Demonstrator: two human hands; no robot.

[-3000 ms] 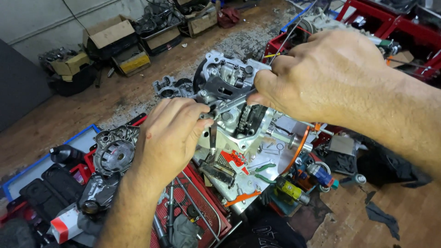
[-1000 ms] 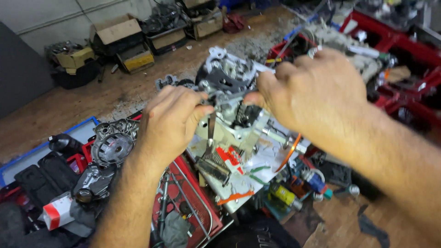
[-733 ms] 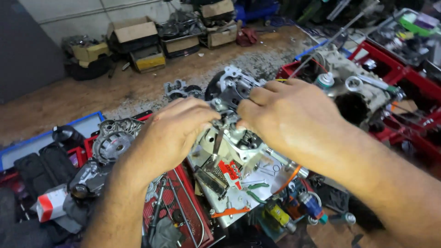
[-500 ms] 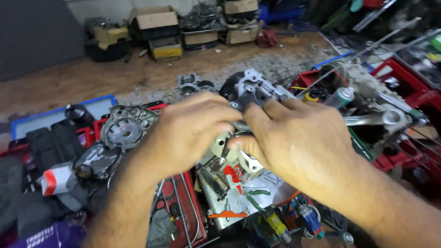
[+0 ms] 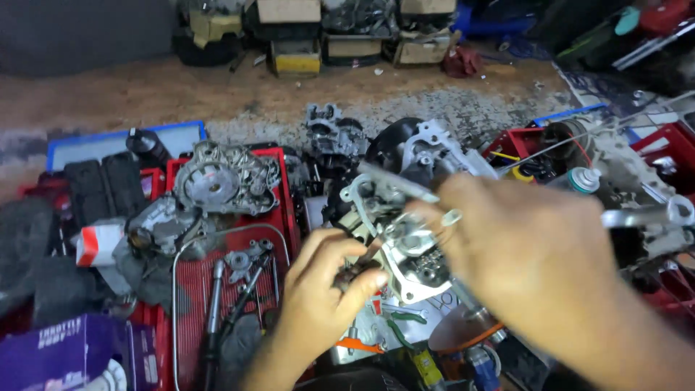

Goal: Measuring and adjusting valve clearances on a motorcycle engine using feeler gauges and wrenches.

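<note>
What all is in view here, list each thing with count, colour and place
engine casting: one, silver-grey, centre, under both hands
round engine cover: one, grey, on red tray
red tray: one, centre left
blue tray: one, far left
purple box: one, bottom left
spray can: one, green cap, right
cardboard boxes: several, brown, top
left hand: one, pinching a small dark part
right hand: one, blurred, on the casting

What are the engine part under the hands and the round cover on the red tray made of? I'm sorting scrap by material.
Engine part: seemingly cast aluminium, pale grey, matte, with rough moulded edges. Round cover: likely the same cast alloy, dull grey and grimy, ribbed. Red tray: probably plastic, evenly coloured with a slotted floor.
</note>
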